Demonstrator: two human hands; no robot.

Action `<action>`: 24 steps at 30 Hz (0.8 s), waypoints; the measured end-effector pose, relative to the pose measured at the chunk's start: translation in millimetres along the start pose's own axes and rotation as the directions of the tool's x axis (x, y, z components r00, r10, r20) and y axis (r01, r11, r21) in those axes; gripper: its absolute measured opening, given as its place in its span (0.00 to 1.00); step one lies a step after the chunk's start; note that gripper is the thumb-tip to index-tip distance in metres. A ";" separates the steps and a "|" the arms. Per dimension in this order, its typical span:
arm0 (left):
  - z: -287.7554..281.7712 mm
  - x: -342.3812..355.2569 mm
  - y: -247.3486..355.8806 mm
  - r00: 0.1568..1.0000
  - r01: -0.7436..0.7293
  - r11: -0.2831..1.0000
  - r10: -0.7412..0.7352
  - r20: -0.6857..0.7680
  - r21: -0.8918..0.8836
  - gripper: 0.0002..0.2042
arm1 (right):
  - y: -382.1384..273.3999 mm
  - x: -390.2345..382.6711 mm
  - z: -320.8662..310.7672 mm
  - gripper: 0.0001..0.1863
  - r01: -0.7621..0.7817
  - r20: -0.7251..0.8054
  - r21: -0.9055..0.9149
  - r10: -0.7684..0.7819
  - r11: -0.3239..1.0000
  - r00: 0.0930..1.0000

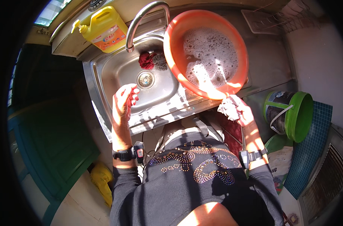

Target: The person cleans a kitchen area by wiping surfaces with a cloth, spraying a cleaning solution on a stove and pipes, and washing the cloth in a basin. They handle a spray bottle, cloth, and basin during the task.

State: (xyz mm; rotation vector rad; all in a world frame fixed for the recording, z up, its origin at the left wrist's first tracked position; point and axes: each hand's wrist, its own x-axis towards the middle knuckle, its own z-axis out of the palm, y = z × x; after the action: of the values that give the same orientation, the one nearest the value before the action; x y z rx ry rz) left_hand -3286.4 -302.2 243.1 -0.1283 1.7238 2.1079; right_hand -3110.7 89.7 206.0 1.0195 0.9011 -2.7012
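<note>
Beyond the near rim of the orange basin (243, 66), on my side of it, my right hand (246, 113) grips a crumpled pale cloth (228, 108). The basin holds water covered with grey-white suds. Over the front left part of the steel sink (115, 75), my left hand (123, 101) is raised with its fingers loosely bent and nothing visible in them. In the sink's far right corner lie a dark red cloth (146, 60) and a grey, rough-looking wad (160, 61), close to the drain (145, 79).
A curved faucet (135, 28) arches over the sink. Behind it to the left stands a yellow pump jug (110, 33). The basin sits on the steel drainboard (267, 56). To the right is a green bucket (302, 116) with a white handle, and a wire rack (292, 20) stands at the back right.
</note>
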 end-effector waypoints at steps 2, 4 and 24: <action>-8.4 -12.8 -2.8 0.997 0.067 0.998 -0.068 -0.030 -0.022 0.14 | 7.6 -10.8 13.0 0.13 -0.158 0.070 0.175 0.148 0.972 0.987; -15.3 -29.6 -11.9 0.992 0.086 0.996 -0.087 -0.086 -0.024 0.14 | 15.7 -21.6 14.3 0.11 -0.236 0.085 0.433 0.222 0.870 0.971; -48.7 -382.5 -92.3 0.650 -0.005 0.980 -0.149 -0.745 -0.201 0.11 | 94.7 -53.4 -38.6 0.32 -0.466 0.443 -0.050 0.438 0.883 0.782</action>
State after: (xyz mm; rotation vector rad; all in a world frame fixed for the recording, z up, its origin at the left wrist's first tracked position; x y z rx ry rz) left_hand -2913.0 -432.5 271.5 -1.2962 1.8538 2.3093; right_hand -3019.1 29.3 170.4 0.4928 0.4164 -2.3922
